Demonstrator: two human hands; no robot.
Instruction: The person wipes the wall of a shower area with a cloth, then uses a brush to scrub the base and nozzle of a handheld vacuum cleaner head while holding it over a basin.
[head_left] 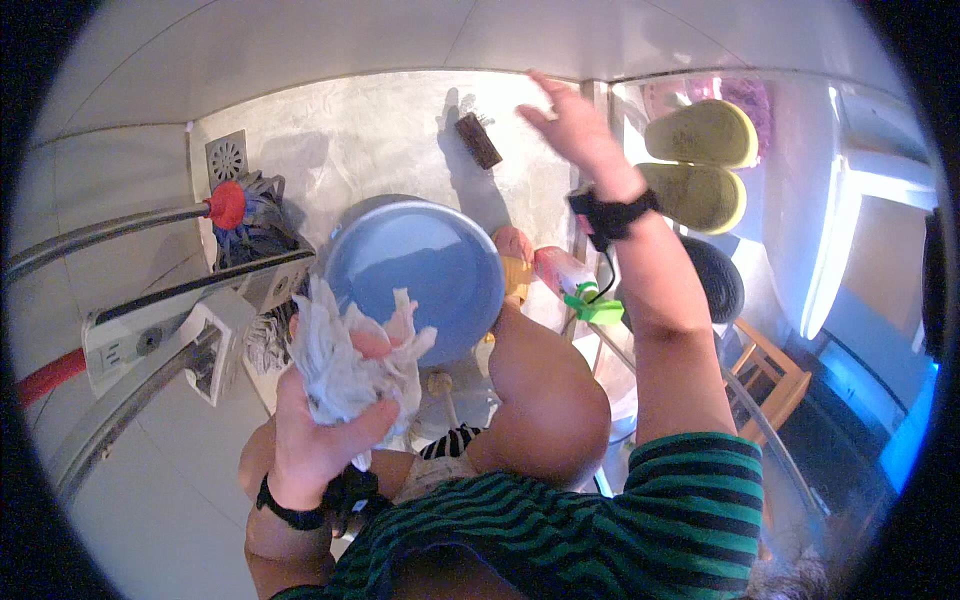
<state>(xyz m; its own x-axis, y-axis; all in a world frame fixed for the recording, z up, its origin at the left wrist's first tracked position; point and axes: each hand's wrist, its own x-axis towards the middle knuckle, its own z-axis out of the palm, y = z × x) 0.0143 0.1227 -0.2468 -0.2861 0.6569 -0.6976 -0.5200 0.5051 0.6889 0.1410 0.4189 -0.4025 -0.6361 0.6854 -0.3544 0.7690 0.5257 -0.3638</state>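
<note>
My left hand is closed around a crumpled wet-looking white cloth, held up in front of the near left side of a blue basin. Part of the basin's near rim is hidden behind the cloth. My right arm stretches forward, and my right hand is in the air with its fingers apart and nothing in it. Closest to that hand is a dark brown scrubbing brush on the floor. A pink and white bottle with a green top stands right of the basin, by my foot.
Pale green slippers and a dark round-ended shoe or slipper are at the right. A mop head with a red collar sits by a floor drain at the left. A wooden stool or frame is at the lower right.
</note>
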